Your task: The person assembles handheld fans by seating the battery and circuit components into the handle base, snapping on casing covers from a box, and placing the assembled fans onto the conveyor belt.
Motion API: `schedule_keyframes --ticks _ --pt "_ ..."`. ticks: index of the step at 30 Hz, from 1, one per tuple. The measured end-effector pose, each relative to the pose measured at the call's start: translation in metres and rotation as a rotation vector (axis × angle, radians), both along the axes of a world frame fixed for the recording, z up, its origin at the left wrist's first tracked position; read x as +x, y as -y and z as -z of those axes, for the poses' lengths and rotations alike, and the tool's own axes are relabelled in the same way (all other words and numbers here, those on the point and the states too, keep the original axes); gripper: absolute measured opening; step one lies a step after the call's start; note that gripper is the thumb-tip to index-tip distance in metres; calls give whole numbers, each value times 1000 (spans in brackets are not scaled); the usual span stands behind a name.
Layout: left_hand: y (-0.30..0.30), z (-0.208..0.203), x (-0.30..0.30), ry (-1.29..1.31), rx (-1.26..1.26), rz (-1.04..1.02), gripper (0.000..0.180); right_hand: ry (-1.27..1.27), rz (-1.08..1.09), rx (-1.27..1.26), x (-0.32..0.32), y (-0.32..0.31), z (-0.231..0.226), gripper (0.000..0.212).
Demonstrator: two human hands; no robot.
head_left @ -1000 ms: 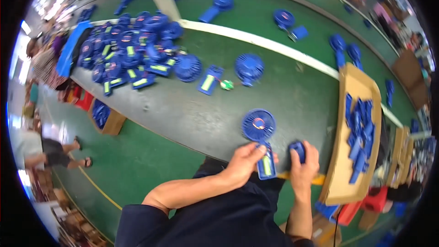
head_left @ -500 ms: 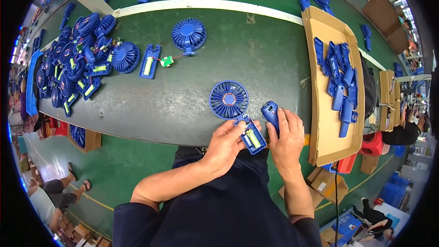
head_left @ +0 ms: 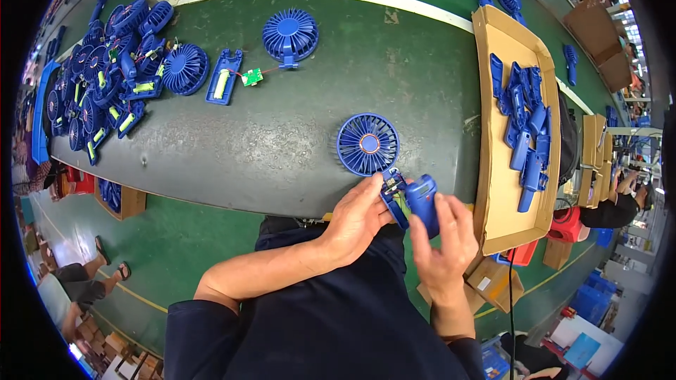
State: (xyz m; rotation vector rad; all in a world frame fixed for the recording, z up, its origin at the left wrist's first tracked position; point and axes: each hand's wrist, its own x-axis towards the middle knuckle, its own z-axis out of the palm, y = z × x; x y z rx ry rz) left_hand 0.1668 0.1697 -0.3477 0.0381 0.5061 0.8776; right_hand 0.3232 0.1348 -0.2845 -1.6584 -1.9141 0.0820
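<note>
My left hand (head_left: 359,219) is closed around the opened handle of a blue handheld fan (head_left: 367,144), near the bench's front edge. Inside that handle a yellow-green battery and some wiring show in part. In my right hand (head_left: 445,239) is a blue handle cover (head_left: 423,204), tilted and held over the right side of the open handle, covering part of it. Whether the two parts touch, I cannot tell. My right fingers are slightly blurred.
A second opened fan (head_left: 290,34) lies farther back, wired to a green circuit board (head_left: 251,77) and a battery-filled handle half (head_left: 224,77). Opened fans form a heap (head_left: 105,74) at left. Right of me, a cardboard tray (head_left: 486,169) holds several blue covers.
My right hand has brought the handle cover left, from beside the fan to over its open handle. The fan has shifted slightly right, its handle now partly hidden.
</note>
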Motion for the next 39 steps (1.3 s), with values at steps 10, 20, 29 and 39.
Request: schedule_keyframes --ticks 10,20,29,39 --pt "-1 -3 2 48 3 5 53 21 -26 -40 -9 -2 18 47" --pt "0 7 3 45 92 68 61 47 -68 -62 -13 -8 23 46" --pt "1 10 3 74 77 58 61 68 -70 -73 -14 -9 25 46" --pt "5 15 3 -6 68 47 48 131 -81 -51 -19 -6 30 49"
